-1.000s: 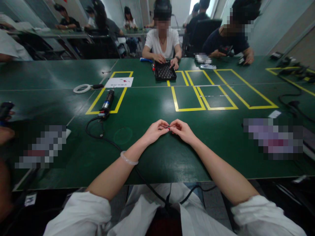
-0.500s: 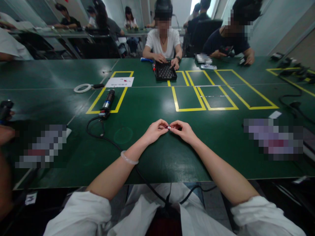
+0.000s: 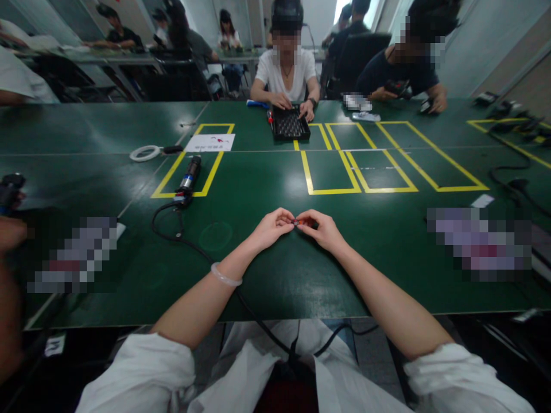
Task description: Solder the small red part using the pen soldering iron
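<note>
My left hand point(image 3: 272, 227) and my right hand point(image 3: 323, 228) meet fingertip to fingertip over the green table point(image 3: 275, 269), just in front of me. Both are curled into a pinch around a tiny dark and reddish part point(image 3: 296, 221) held between them. It is too small to name. A pale bangle point(image 3: 224, 276) circles my left wrist. Both forearms rest on the table's near edge.
A black electric screwdriver point(image 3: 188, 176) lies in a yellow-taped box at the left, its cable point(image 3: 172, 229) looping toward me. Farther back lie a white tape roll point(image 3: 144, 153), a paper sheet point(image 3: 210, 143) and a black tray point(image 3: 289, 124) under another person's hands. Blurred items flank both sides.
My fingertips shifted slightly around the small part; the hands stay together in the same spot.
</note>
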A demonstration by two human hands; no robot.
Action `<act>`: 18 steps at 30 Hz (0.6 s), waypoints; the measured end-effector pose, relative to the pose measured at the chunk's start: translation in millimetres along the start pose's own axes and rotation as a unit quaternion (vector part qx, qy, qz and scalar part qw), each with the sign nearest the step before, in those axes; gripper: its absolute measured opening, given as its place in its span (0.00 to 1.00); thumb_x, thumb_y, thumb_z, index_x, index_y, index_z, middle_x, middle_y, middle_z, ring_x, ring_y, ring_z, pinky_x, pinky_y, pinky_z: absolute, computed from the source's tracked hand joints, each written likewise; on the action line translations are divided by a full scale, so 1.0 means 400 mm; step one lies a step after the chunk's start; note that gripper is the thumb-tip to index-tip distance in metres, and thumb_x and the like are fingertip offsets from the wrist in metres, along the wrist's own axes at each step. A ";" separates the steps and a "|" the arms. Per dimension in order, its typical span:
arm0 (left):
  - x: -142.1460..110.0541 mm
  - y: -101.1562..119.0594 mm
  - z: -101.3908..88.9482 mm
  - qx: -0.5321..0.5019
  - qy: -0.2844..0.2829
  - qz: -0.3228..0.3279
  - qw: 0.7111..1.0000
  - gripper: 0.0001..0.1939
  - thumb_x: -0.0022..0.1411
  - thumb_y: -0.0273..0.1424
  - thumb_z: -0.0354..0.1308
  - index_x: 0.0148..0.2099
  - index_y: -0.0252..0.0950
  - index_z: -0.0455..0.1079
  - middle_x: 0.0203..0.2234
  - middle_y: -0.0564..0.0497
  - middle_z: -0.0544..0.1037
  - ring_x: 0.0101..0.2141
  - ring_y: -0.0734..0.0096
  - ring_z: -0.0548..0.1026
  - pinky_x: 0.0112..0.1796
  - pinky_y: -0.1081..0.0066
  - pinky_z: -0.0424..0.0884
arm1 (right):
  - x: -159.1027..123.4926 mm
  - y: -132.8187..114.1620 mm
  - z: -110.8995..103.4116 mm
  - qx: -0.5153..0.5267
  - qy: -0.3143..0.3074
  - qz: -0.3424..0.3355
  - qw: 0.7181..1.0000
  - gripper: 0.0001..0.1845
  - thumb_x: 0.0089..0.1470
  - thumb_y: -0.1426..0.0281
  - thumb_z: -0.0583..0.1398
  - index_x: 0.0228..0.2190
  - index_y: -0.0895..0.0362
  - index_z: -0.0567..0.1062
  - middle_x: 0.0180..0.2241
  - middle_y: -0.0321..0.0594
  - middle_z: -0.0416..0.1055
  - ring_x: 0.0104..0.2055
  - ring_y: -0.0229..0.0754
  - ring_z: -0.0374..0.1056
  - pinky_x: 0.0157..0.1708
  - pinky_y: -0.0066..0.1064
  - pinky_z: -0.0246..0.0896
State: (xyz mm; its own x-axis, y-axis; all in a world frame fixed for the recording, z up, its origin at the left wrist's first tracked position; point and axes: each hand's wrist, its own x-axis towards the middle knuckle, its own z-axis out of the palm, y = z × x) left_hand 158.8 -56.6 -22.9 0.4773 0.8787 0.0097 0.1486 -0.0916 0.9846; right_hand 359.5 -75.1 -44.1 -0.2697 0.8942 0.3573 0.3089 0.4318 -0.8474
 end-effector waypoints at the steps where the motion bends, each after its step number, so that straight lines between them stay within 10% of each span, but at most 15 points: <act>1: 0.000 -0.001 0.001 0.001 0.002 0.000 1.000 0.13 0.56 0.31 0.63 0.42 0.32 0.68 0.35 0.49 0.75 0.35 0.72 0.73 0.40 0.69 0.68 | 0.000 -0.001 0.001 -0.001 -0.001 0.000 1.000 0.09 0.55 0.68 0.63 0.39 0.56 0.76 0.34 0.38 0.75 0.32 0.38 0.68 0.34 0.31 0.63; 18: 0.001 0.011 -0.009 0.029 0.005 0.020 0.999 0.17 0.59 0.37 0.61 0.47 0.33 0.68 0.36 0.48 0.75 0.36 0.70 0.74 0.41 0.69 0.69 | -0.001 -0.006 -0.001 -0.009 -0.015 0.010 1.000 0.08 0.57 0.68 0.61 0.40 0.56 0.74 0.33 0.38 0.74 0.32 0.37 0.67 0.33 0.29 0.61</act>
State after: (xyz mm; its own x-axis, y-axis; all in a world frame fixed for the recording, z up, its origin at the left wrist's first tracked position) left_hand 156.4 -54.9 -18.1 0.4744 0.8788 0.0513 0.1798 -0.1538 0.9716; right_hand 359.1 -76.3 -42.0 -0.2909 0.8987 0.3283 0.3306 0.4164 -0.8469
